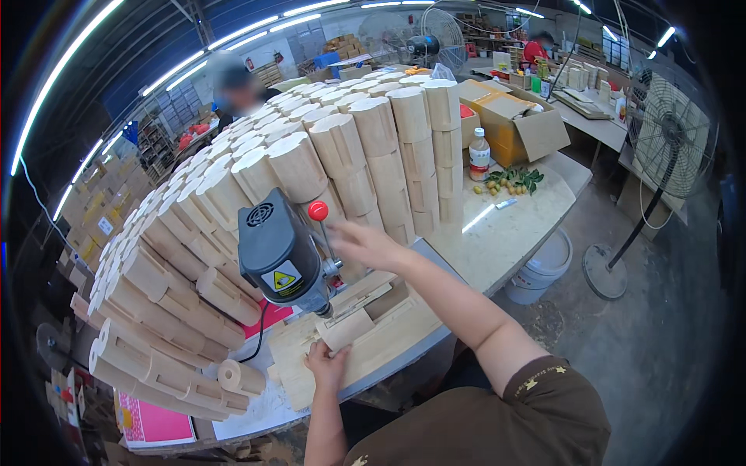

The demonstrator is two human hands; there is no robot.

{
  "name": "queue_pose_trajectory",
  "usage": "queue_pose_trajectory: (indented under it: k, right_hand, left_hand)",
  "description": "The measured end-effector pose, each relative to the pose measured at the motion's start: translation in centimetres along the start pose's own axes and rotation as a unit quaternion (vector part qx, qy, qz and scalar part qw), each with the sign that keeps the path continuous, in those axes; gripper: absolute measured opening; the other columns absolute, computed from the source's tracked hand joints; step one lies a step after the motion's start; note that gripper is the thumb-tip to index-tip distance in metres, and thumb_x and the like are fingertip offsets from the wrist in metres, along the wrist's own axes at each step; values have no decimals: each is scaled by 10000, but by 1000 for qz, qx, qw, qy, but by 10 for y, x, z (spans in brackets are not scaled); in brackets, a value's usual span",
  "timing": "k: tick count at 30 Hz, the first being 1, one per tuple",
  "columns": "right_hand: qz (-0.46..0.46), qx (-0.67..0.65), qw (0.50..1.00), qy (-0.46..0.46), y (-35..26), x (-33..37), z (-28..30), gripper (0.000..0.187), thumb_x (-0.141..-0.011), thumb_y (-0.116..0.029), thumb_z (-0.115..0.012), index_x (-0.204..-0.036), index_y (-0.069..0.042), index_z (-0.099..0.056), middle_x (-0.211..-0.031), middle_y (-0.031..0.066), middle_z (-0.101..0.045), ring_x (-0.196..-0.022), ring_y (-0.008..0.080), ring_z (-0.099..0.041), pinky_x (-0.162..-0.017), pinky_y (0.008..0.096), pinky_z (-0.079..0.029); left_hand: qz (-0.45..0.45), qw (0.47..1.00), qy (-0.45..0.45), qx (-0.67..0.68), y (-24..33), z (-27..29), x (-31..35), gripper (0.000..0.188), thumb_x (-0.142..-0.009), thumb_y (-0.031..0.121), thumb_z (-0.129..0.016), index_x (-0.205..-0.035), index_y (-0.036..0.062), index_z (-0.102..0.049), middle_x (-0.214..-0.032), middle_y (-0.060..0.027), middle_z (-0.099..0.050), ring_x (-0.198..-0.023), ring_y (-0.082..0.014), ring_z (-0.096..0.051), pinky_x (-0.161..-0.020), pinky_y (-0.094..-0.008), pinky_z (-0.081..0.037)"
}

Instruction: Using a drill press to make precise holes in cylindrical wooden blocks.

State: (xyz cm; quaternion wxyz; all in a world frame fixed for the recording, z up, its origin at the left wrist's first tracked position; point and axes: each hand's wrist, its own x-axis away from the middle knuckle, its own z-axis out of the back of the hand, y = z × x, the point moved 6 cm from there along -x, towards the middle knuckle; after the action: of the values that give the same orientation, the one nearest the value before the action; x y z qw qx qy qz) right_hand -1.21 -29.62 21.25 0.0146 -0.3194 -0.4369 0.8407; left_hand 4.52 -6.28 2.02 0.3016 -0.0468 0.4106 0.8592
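A dark grey bench drill press [281,247] stands before me, its chuck above a pale wooden cylinder [346,329]. The cylinder lies on its side in a wooden jig [381,304] on a flat board. My left hand [326,363] grips the cylinder's near end, thumb and fingers against it. My right hand [367,247] reaches across to the press's feed lever, which carries a red ball knob [318,210]. Its fingers are blurred beside the lever shaft, so whether they close round it cannot be made out. Where the drill tip meets the wood is hard to see.
Tall stacks of wooden cylinders [291,159] fill the table behind and left of the press. To the right are a bottle [479,155], small round fruit with leaves [513,182] and an open carton [509,120]. A white bucket [542,268] and a standing fan [664,140] occupy the floor.
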Motion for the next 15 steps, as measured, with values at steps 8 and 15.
queue_pose_trajectory:
  k: [8, 15]
  right_hand:
    - [-13, 217, 945, -243, 75, 100, -40, 356, -765, -302, -676, -1000, -43, -607, -934, 163, -634, -874, 347, -596, -743, 410, -459]
    - [-164, -54, 952, -254, 71, 112, -20, 266, -772, -148, -702, -982, -3, -627, -848, 74, -643, -782, 111, -565, -702, 283, -461]
  left_hand:
    - [24, 969, -29, 243, 18, 28, 11, 250, -587, 114, -787, -789, 54, -653, -742, -1, -479, -656, -116, -493, -598, -234, -401]
    - [21, 963, -44, 264, -2, 108, 28, 216, -598, 80, -771, -735, 36, -610, -699, 29, -480, -645, -60, -454, -558, -204, -372]
